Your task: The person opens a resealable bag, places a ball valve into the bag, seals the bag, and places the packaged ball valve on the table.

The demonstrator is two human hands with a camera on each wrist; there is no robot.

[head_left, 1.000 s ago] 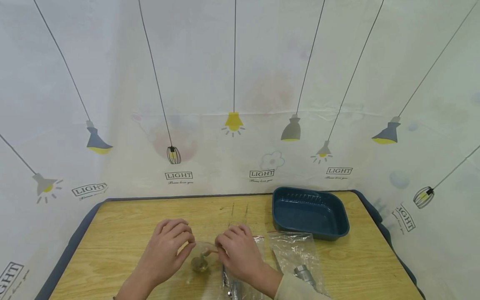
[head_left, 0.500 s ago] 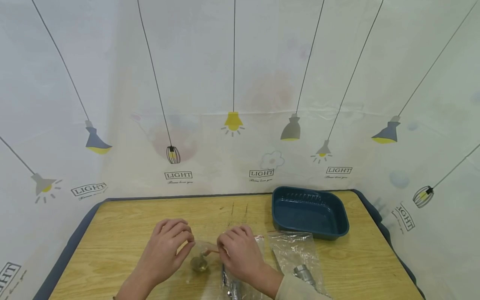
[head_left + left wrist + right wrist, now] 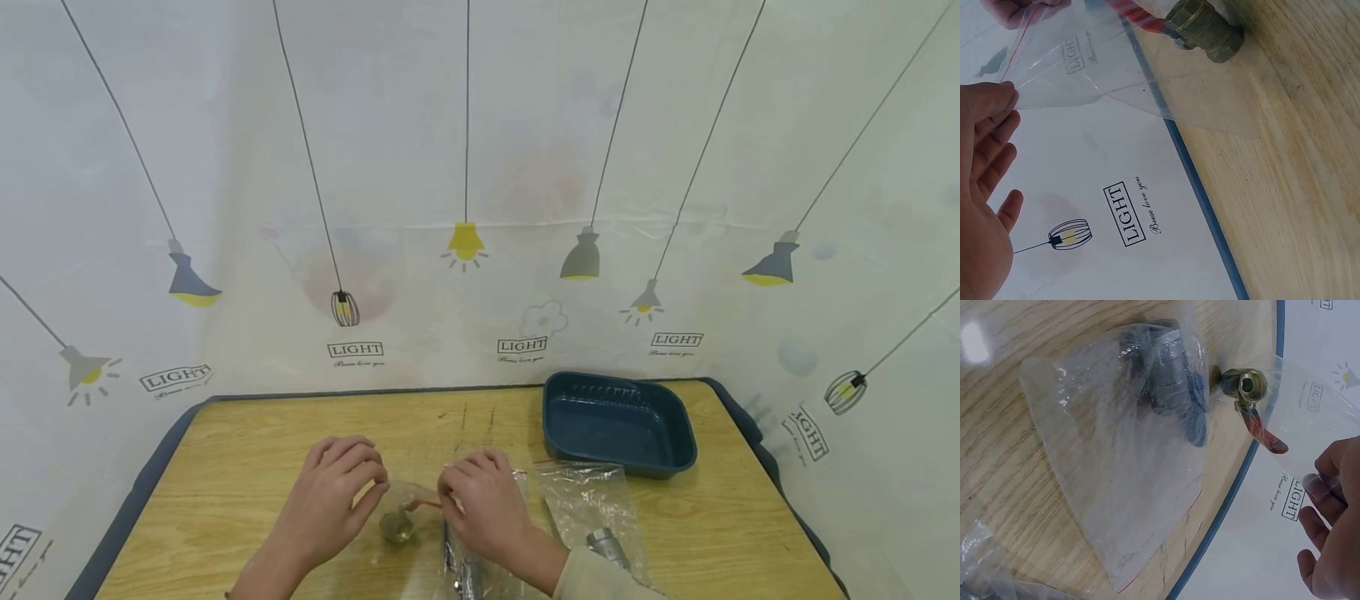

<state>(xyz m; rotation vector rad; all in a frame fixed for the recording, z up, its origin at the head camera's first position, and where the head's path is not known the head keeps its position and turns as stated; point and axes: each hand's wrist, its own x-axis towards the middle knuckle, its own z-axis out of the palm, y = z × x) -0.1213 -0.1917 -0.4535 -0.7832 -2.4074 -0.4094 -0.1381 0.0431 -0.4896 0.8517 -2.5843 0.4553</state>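
Between my two hands hangs a clear zip bag (image 3: 1085, 69) with a red seal line. My left hand (image 3: 330, 504) pinches one upper corner of it between thumb and forefinger, other fingers loosely bent in the left wrist view. At the opposite corner my right hand (image 3: 487, 504) pinches the clear film. Low in the bag sits a brass ball valve (image 3: 1207, 31), its red lever handle (image 3: 1261, 432) slanting up toward the right hand. From the head view, the valve body (image 3: 396, 527) appears close over the wooden table (image 3: 247, 450).
Under my right forearm lies another clear bag (image 3: 1110, 462) with a grey metal fitting (image 3: 1169, 369) and a blue part. A third bag (image 3: 581, 492) holding a grey fitting (image 3: 607, 546) is to its right. Behind stands a dark blue tray (image 3: 615, 464), near the printed wall curtain (image 3: 420, 167).
My right hand has shifted slightly to the right, drawing its corner of the bag a little farther from the left hand. The left hand keeps its place.
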